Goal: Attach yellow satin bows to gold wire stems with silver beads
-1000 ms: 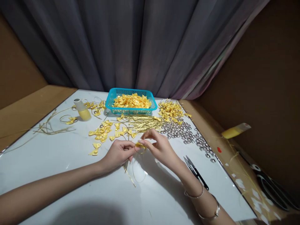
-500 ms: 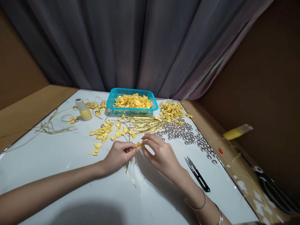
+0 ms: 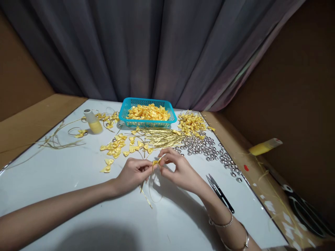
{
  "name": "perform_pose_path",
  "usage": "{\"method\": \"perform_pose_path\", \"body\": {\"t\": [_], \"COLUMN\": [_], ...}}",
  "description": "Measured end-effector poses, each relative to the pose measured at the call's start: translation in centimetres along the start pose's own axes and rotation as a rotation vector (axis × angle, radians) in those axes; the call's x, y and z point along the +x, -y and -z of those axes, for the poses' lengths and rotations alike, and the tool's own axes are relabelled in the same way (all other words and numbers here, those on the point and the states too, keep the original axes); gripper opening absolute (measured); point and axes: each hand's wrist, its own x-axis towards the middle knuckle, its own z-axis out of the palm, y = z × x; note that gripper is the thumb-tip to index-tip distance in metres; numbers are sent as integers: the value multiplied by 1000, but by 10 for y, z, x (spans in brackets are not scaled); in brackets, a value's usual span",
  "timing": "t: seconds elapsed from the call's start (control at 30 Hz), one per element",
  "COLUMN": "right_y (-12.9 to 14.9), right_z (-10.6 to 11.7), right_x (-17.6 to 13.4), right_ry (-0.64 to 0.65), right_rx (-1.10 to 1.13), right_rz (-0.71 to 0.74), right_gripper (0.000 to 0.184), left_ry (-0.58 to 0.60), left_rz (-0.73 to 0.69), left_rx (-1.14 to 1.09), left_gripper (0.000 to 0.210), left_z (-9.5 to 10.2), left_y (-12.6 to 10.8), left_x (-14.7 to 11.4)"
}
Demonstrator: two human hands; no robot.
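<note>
A small yellow ribbon bow is held up between my two hands, over the white tabletop. My left hand pinches its left side, with thin gold cord trailing below the fingers. On the other side, my right hand has thumb and fingers closed at the bow's right end. A thin loop of cord hangs under the bow. Loose yellow bows lie beyond my left hand, and one single bow lies nearer to it. Cut gold cords lie in a bundle beyond both hands.
A blue basket of yellow bows stands at the back. Silver beads spread at right, near a bow pile. Black thread snips lie by my right forearm. A glue bottle stands left; large scissors lie far right.
My right hand has rolled slightly, its fingers curling closer onto the bow's right end. The left hand stays nearly still, keeping its pinch.
</note>
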Motion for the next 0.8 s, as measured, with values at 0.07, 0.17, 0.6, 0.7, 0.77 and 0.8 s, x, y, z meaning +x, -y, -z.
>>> {"method": "perform_pose_path", "body": {"t": [0.07,0.17,0.6,0.7,0.77,0.8], "right_y": [1,3,9,9,10,11], "right_z": [1,4,32,35,33,32], "right_x": [1,1,-7,-7,-8,-8], "right_ry": [53,84,103,185,254,276], "right_rx": [77,135,364,608,761,804], "right_rz": [-58,-110,-238,-300,-284,-287], "right_gripper": [14,17,28,32,32,32], "left_ry": [-2,3,40,46,59,73], "left_rz": [-17,-28,-13,-9,-29,-55], "left_rx": [7,16,60,65,82,92], "left_gripper": [30,31,35,37,38,37], "left_z": [0,0,0,1,1,1], "left_y": [1,1,5,3,3,4], "left_x": [0,1,2,2,2,2]}}
